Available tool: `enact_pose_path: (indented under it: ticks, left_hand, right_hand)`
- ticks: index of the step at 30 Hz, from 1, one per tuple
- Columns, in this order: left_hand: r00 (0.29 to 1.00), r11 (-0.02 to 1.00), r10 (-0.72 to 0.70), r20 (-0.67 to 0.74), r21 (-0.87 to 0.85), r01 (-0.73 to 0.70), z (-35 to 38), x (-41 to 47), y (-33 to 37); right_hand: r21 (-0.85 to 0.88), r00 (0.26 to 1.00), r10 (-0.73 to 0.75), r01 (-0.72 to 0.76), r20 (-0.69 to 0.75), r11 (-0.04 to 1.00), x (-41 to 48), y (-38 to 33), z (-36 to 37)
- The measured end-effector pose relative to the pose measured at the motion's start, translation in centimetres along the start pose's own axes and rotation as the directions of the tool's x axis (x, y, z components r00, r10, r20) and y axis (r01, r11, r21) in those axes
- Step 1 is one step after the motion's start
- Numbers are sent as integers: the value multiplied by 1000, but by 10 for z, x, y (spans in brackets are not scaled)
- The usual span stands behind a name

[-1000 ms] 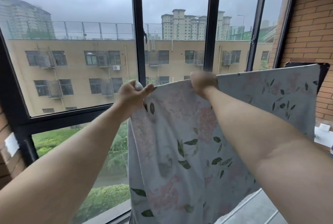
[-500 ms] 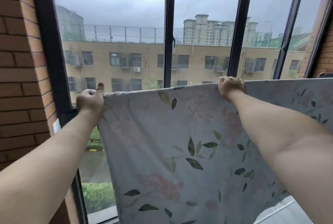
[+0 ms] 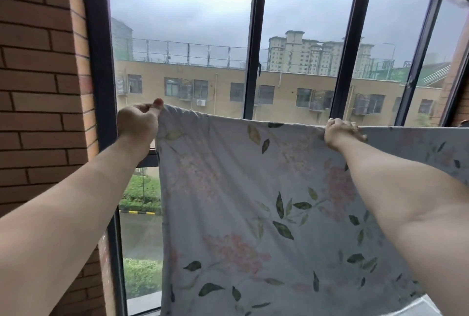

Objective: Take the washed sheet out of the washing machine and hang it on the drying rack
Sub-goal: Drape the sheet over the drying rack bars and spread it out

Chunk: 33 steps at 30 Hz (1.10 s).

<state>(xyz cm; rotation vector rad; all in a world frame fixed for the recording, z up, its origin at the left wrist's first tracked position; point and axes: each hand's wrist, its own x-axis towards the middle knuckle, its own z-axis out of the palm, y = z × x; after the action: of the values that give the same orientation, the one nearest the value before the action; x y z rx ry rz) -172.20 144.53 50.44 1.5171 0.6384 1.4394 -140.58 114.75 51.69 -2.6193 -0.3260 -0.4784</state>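
1. Roughly at mid-height on the left of the frame, the left hand (image 3: 138,122) pinches the upper left corner of the sheet (image 3: 253,201). The thumb presses against curled fingers, and the bunched edge of the cloth is caught between them.
2. Right of centre, the right hand (image 3: 340,133) sits on the same top edge, its fingers curled over the hem and gripping the fabric.
3. Between the two hands the top edge dips slightly. From the right hand it runs almost level to the right edge of the frame, and what carries it there cannot be made out.
4. The sheet is pale grey-blue with pink flowers and green leaves. It hangs flat from its top edge to the bottom of the frame and fills the centre and lower right.
5. Both bare forearms reach in from the lower corners, and the right one crosses in front of the cloth.
6. Behind the sheet stands a window with a dark frame (image 3: 253,61); the cloth covers the lower part of the middle and right panes.
7. A brick wall (image 3: 38,87) fills the left side, just beside the left hand.
8. Through the glass show a long tan building (image 3: 291,87), taller towers (image 3: 317,54) behind it, a grey sky, and green hedges (image 3: 142,188) at lower left.
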Motion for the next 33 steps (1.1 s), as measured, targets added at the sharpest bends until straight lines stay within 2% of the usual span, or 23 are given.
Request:
enact_pose_path:
  ticks: [3, 5, 6, 7, 9, 11, 13, 15, 18, 21, 27, 33]
  left_hand:
    - [1000, 1000, -1, 19, 31, 0, -4, -4, 1]
    - [1000, 998, -3, 23, 57, 2, -8, -7, 1]
    - [1000, 997, 4, 31, 73, -7, -12, -10, 0]
    - [998, 996, 31, 59, 87, -36, -12, -12, 2]
    - [991, 989, 80, 111, 112, -92, -24, -18, -1]
    - [973, 981, 128, 191, 118, -152, -30, -19, 0]
    - [958, 975, 156, 241, 120, -189, -35, -17, 1]
    - [946, 978, 162, 280, 84, -192, -38, -16, 0]
    - [925, 987, 147, 350, 7, -160, -44, -15, -7]
    - [915, 986, 157, 373, -13, -164, -49, -15, -12]
    - [882, 976, 205, 423, -17, -219, -50, -11, -15]
    - [875, 953, 277, 397, 6, -304, -47, -4, -25]
  right_hand:
    - [27, 999, 38, -38, -6, 999, -13, -17, -3]
    - [85, 984, -104, 117, -145, 989, -35, -33, 6]
    - [115, 941, -224, 259, -253, 959, -53, -43, 15]
    - [118, 866, -342, 408, -364, 905, -71, -54, 21]
    - [49, 668, -573, 670, -474, 741, -119, -79, 43]
    - [-56, 457, -763, 841, -457, 537, -156, -97, 61]
    - [-172, 265, -895, 924, -358, 342, -183, -112, 78]
    - [-230, 142, -962, 953, -235, 197, -202, -123, 93]
    - [-235, 39, -995, 970, -95, 60, -229, -138, 107]
    - [-260, 17, -1000, 965, -5, 18, -248, -151, 118]
    - [-367, 71, -986, 930, 148, 12, -272, -162, 133]
    - [-227, 212, -941, 962, 265, 153, -285, -159, 162]
